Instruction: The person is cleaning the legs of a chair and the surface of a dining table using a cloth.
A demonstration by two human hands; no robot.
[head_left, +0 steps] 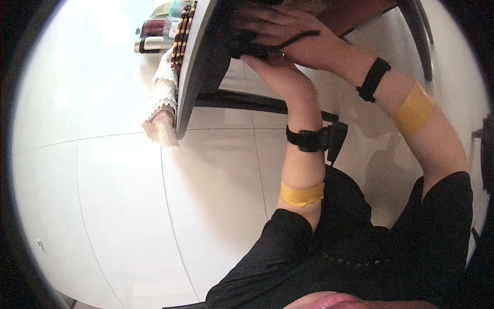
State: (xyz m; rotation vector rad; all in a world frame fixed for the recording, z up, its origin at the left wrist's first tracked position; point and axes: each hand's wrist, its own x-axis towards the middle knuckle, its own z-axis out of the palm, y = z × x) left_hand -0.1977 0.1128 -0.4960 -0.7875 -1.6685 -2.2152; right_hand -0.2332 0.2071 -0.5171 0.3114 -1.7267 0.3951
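Observation:
My right hand reaches up into the shade beside the dark table side, its fingers stretched out to the left. A thin black strap crosses it. Just below is my left hand, turned upward with the thumb side showing; its other fingers are hidden. Dark, shapeless material lies between the hands at the fingers, too shadowed to name. Both forearms carry a black wristband, the left one and the right one, with yellow bands higher up.
The table edge runs close left of my hands. On top stand bottles, patterned dark-and-cream rods and a lace-trimmed cloth hanging over the edge. A dark crossbar passes beneath my hands. Dark legs stand at the right over tiled floor.

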